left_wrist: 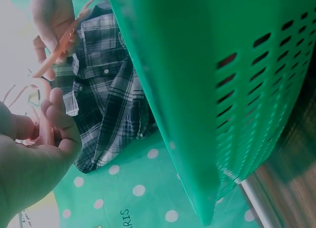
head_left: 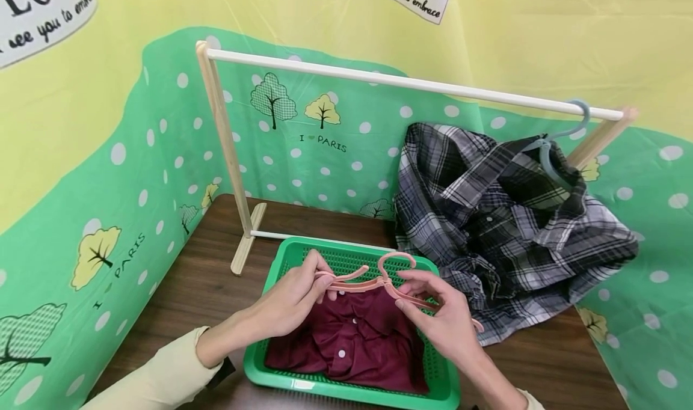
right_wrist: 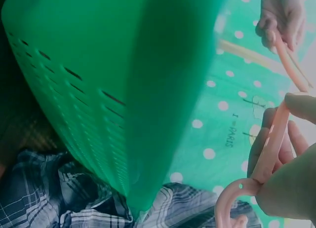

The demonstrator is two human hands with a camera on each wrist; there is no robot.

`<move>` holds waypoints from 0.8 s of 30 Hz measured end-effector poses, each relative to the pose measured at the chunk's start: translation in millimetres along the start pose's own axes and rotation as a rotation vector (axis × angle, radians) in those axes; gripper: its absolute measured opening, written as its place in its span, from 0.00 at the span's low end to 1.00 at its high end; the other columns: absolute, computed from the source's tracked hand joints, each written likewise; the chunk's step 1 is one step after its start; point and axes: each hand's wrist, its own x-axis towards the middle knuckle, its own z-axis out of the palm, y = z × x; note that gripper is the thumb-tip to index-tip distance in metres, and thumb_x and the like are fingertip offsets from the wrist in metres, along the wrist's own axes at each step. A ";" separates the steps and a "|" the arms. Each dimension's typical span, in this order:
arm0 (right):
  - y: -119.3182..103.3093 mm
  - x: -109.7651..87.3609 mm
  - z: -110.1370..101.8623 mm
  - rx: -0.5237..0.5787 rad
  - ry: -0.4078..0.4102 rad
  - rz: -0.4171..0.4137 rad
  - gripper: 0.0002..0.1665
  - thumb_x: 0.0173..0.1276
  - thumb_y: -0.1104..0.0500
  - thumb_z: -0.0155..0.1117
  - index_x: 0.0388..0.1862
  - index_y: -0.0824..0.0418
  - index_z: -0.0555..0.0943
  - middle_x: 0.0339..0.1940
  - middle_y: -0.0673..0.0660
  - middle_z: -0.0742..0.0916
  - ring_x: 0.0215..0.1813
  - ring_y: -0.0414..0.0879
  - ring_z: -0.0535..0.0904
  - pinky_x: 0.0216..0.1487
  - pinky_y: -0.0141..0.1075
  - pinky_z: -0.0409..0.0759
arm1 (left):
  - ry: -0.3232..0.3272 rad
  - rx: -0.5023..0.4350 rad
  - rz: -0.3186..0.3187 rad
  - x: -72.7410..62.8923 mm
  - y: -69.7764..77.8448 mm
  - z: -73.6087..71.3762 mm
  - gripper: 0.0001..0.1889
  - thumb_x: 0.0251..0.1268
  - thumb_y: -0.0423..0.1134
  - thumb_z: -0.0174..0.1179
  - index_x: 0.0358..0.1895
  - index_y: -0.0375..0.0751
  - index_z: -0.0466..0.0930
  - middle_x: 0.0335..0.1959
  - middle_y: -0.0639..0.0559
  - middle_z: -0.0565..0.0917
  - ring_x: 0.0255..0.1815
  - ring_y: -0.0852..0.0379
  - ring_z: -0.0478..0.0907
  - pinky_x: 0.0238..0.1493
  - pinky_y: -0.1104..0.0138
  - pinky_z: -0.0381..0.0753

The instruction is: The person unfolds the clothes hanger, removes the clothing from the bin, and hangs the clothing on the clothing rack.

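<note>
A pink clothes hanger [head_left: 357,287] is held level above the green basket, its hook [head_left: 385,260] pointing up and away. My left hand [head_left: 295,290] pinches its left end between thumb and fingers. A second pink strip [head_left: 354,273] runs out of that same grip, just over the hanger's arm. Thumb and fingers of my right hand [head_left: 446,314] hold the right arm of the hanger, which also shows in the right wrist view as a pink bar [right_wrist: 272,139]. Folded beneath both hands lies a maroon buttoned shirt [head_left: 346,350].
The green basket [head_left: 254,362] stands on a dark wooden table [head_left: 178,308]. Behind it is a rack with a white rail [head_left: 346,73] and wooden posts [head_left: 222,115]. A plaid shirt [head_left: 476,217] hangs on a blue hanger [head_left: 582,118] at the rail's right end, drooping beside the basket.
</note>
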 end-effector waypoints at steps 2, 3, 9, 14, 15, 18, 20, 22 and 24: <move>0.4 0.0 -0.3 -0.004 0.002 -0.004 0.29 0.65 0.77 0.80 0.64 0.61 0.89 0.43 0.49 0.94 0.44 0.33 0.89 0.46 0.26 0.88 | 0.000 0.012 0.009 0.4 -0.4 -0.2 0.05 0.96 0.37 0.47 0.55 0.43 0.71 0.41 0.55 0.88 0.38 0.67 0.80 0.42 0.69 0.82; 0.6 -0.1 -0.4 -0.007 0.004 -0.006 0.29 0.65 0.77 0.80 0.63 0.62 0.89 0.42 0.50 0.94 0.44 0.33 0.89 0.46 0.26 0.88 | 0.004 0.023 0.015 0.8 -0.4 -0.5 0.04 0.96 0.37 0.48 0.55 0.43 0.72 0.39 0.55 0.87 0.38 0.66 0.79 0.42 0.69 0.81; 1.1 0.2 -1.1 -0.029 0.009 -0.011 0.28 0.64 0.77 0.82 0.62 0.62 0.90 0.41 0.55 0.94 0.43 0.33 0.89 0.46 0.25 0.88 | 0.051 0.049 0.011 5.5 4.3 -2.7 0.06 0.91 0.38 0.59 0.59 0.45 0.80 0.48 0.55 0.88 0.46 0.63 0.83 0.51 0.67 0.84; 1.5 0.0 -0.2 -0.042 -0.019 -0.017 0.28 0.64 0.75 0.83 0.61 0.60 0.90 0.40 0.57 0.95 0.43 0.33 0.89 0.47 0.25 0.88 | 0.035 -0.069 -0.012 11.5 12.2 -2.7 0.11 0.88 0.38 0.63 0.64 0.44 0.86 0.56 0.51 0.91 0.56 0.57 0.90 0.58 0.66 0.92; 1.7 -0.4 0.1 -0.047 -0.026 -0.019 0.27 0.64 0.74 0.83 0.61 0.60 0.90 0.40 0.57 0.95 0.43 0.33 0.89 0.47 0.25 0.88 | 0.032 -0.093 -0.008 12.7 12.9 -2.2 0.12 0.88 0.37 0.63 0.65 0.44 0.86 0.55 0.51 0.91 0.56 0.57 0.90 0.57 0.65 0.92; 1.4 -1.2 1.0 -0.043 -0.041 -0.011 0.27 0.64 0.74 0.84 0.61 0.61 0.90 0.40 0.57 0.95 0.43 0.34 0.89 0.47 0.25 0.88 | 0.029 -0.151 0.016 15.6 14.4 -1.3 0.14 0.86 0.35 0.64 0.67 0.41 0.86 0.51 0.50 0.93 0.52 0.60 0.90 0.53 0.65 0.93; 1.5 -1.9 0.9 -0.042 -0.044 -0.005 0.27 0.65 0.74 0.84 0.61 0.61 0.90 0.40 0.57 0.95 0.43 0.33 0.90 0.47 0.25 0.88 | 0.035 -0.173 0.028 16.3 14.4 -1.3 0.16 0.85 0.33 0.65 0.68 0.40 0.86 0.49 0.50 0.93 0.50 0.62 0.90 0.51 0.66 0.92; 1.8 -2.6 0.3 -0.032 -0.045 0.004 0.27 0.65 0.74 0.83 0.61 0.60 0.90 0.40 0.57 0.95 0.44 0.33 0.90 0.48 0.25 0.88 | 0.038 -0.185 0.032 16.5 14.8 -2.0 0.16 0.83 0.32 0.66 0.68 0.40 0.86 0.49 0.50 0.93 0.49 0.63 0.89 0.50 0.67 0.90; 1.8 -3.0 -0.8 -0.022 -0.047 0.019 0.27 0.66 0.73 0.83 0.61 0.58 0.90 0.41 0.56 0.95 0.44 0.33 0.90 0.48 0.25 0.89 | 0.033 -0.194 0.029 16.4 15.3 -2.8 0.18 0.82 0.31 0.67 0.69 0.40 0.86 0.51 0.50 0.93 0.49 0.63 0.88 0.48 0.68 0.88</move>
